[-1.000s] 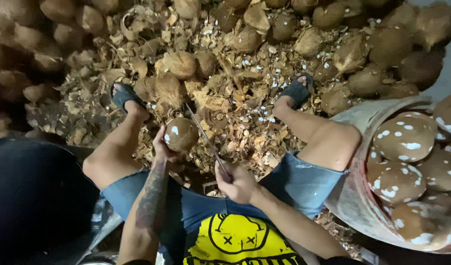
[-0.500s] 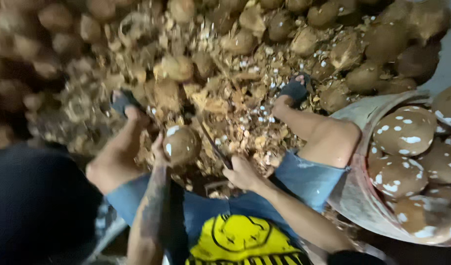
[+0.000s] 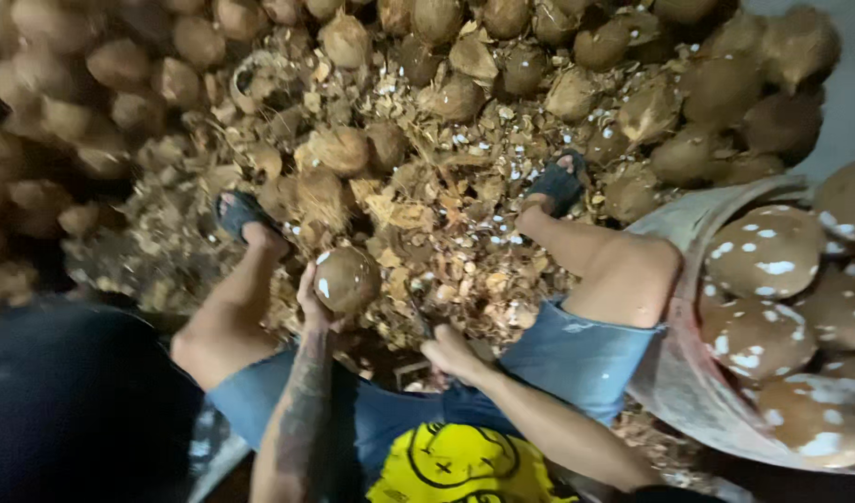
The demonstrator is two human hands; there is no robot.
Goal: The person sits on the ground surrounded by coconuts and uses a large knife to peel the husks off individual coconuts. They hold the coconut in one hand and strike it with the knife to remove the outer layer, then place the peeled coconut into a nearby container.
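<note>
My left hand (image 3: 312, 300) grips a brown coconut (image 3: 346, 278) with white chipped patches, held between my knees over the litter of husk. My right hand (image 3: 449, 352) is closed on the handle of a dark knife (image 3: 418, 319) whose blade points up toward the coconut, a little to its right and apart from it. I sit in blue denim shorts and a yellow printed shirt, with sandalled feet set wide on the pile.
Husk chips and shell bits (image 3: 446, 214) cover the ground ahead. Whole brown coconuts (image 3: 502, 74) are heaped along the back. A grey sack (image 3: 679, 373) at the right holds several peeled, white-spotted coconuts (image 3: 763, 251). A dark object (image 3: 64, 401) fills the lower left.
The coconut and my left hand stay between my knees. My right hand with the knife has drawn back, down and away from the coconut. The camera has shifted slightly.
</note>
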